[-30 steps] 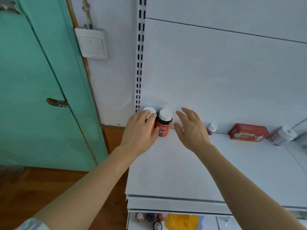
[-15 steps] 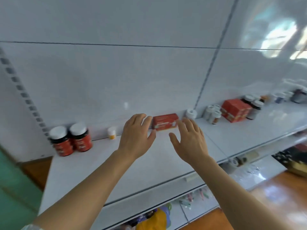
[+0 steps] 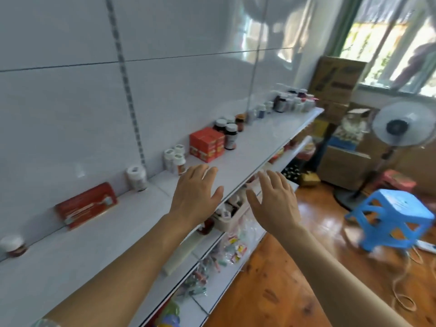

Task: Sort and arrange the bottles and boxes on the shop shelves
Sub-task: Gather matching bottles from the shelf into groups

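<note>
Both hands out front, palms down, fingers spread and holding nothing: the left hand (image 3: pixel 197 193) hovers over the white shelf (image 3: pixel 247 147) near its front edge, the right hand (image 3: pixel 274 200) hangs just past that edge, above the lower shelves. Count along the back wall, left to right: one flat red box (image 3: pixel 87 205) lying on its side, one white-capped bottle (image 3: pixel 136 177), three small white bottles (image 3: pixel 174 156) in a cluster, two upright red boxes (image 3: pixel 207 143) side by side, then dark bottles (image 3: pixel 227 133) and a blurred crowd at the far end, too small to count. One red-labelled bottle (image 3: pixel 13 245) sits far left. Bare shelf runs wide along the front
</note>
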